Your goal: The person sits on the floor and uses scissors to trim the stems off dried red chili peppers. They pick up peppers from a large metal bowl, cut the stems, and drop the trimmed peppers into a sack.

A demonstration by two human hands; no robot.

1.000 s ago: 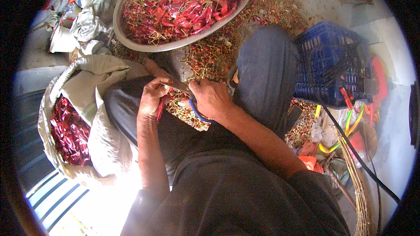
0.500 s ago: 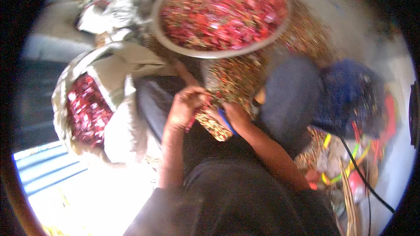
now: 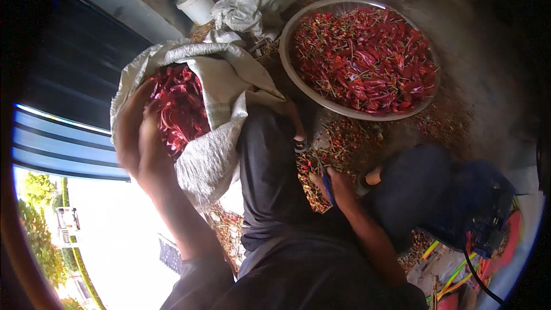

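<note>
My left hand (image 3: 143, 135) reaches over the mouth of a white woven sack (image 3: 201, 175); it is smeared by motion, but its thumb and fingers look apart. Inside the sack lie shiny dried red chilies (image 3: 181, 106), right beside the fingers. Between my knees, low above the floor, my right hand (image 3: 340, 188) is closed on blue-handled scissors (image 3: 328, 188); their blades are hard to make out. Cut stems and chili bits (image 3: 327, 149) cover the floor around that hand. Beyond it stands a wide metal basin (image 3: 287, 60) heaped with red chilies (image 3: 367, 57), many with stems.
A white bucket (image 3: 196, 4) and a crumpled white sack (image 3: 247, 11) stand behind the open sack. To my right are a dark blue object (image 3: 470, 206), a black cable (image 3: 481, 278) and yellow-green strips (image 3: 453, 281). A bright doorway lies at lower left.
My left hand has left its place beside my right hand and swung left to the sack. The right hand stays low between the knees. The whole view has shifted left.
</note>
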